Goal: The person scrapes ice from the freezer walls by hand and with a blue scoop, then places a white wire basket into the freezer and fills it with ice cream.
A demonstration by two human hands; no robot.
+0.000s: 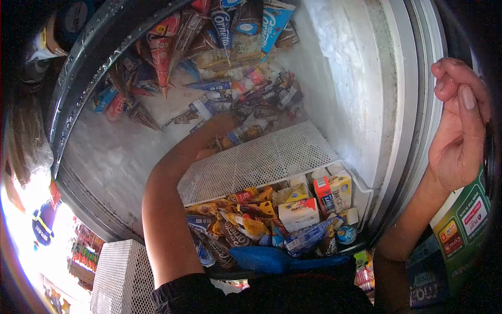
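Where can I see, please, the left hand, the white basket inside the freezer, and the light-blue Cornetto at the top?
Left hand (225,124): head view, on the back of the hand.
White basket (261,157): head view, on its perforated wall.
Light-blue Cornetto (274,26): head view, on its wrapper's middle.

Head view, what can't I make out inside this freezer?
In the head view:
Left hand: its own back hides its underside, so any grip is unclear.
Small packets: labels too small and blurred to read.
Red wrapper: cut off by the top edge.
White basket: floor hidden by packaged ice creams.
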